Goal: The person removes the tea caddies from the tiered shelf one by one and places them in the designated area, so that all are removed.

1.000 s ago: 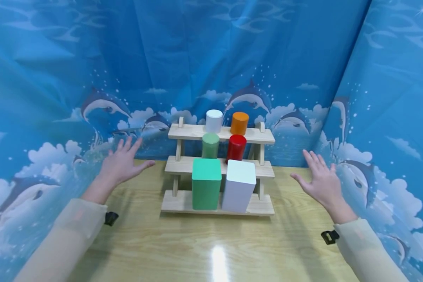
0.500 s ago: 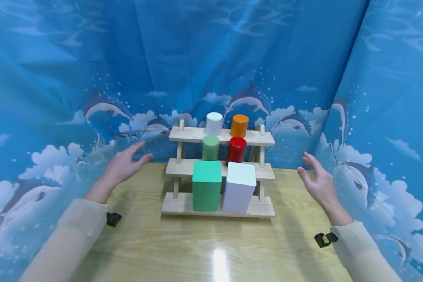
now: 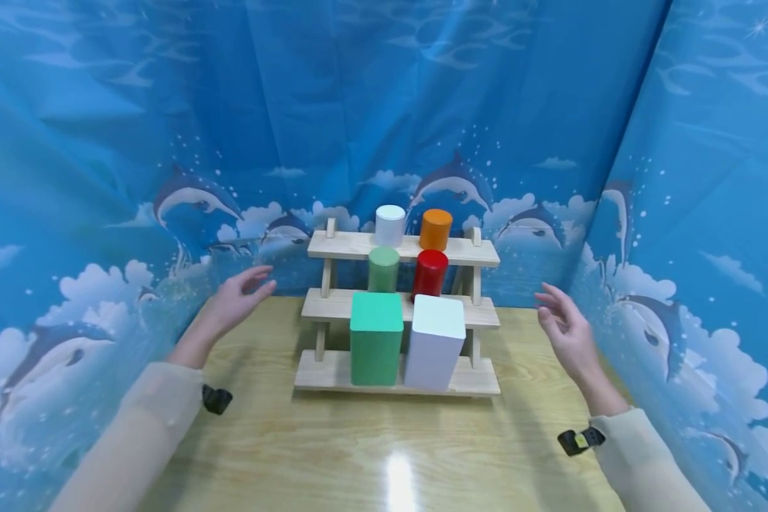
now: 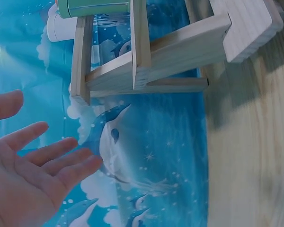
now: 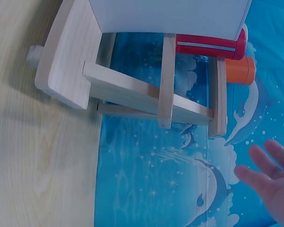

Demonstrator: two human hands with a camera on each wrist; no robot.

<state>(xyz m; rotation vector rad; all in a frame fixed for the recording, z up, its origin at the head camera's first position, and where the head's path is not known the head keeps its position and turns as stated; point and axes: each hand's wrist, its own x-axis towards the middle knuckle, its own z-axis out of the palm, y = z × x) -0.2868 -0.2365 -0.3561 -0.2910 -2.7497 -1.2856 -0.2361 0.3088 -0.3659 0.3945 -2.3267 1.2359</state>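
A three-step wooden rack (image 3: 333,373) stands between my hands. Its bottom step bears a green box (image 3: 376,348) and a white box (image 3: 434,348). Behind them on the middle step are a pale green cylinder (image 3: 383,270) and a red cylinder (image 3: 429,274). The top step carries a white cylinder (image 3: 390,226) and an orange cylinder (image 3: 435,230). My left hand (image 3: 235,302) hovers left of the rack, fingers relaxed and holding nothing, as the left wrist view confirms. On the right, my right hand (image 3: 569,334) is likewise raised with loose, bare fingers, apart from the rack.
A light wooden table (image 3: 333,448) lies beneath the rack. Blue curtains (image 3: 384,107) printed with dolphins and clouds hang behind it and along both sides. Black straps with small mounts (image 3: 581,441) sit at both wrists.
Both hands have drawn slightly inward toward the rack. Their fingers, spread wide a second ago, are now closer together and loosely bent. The boxes and cylinders stay where they were.
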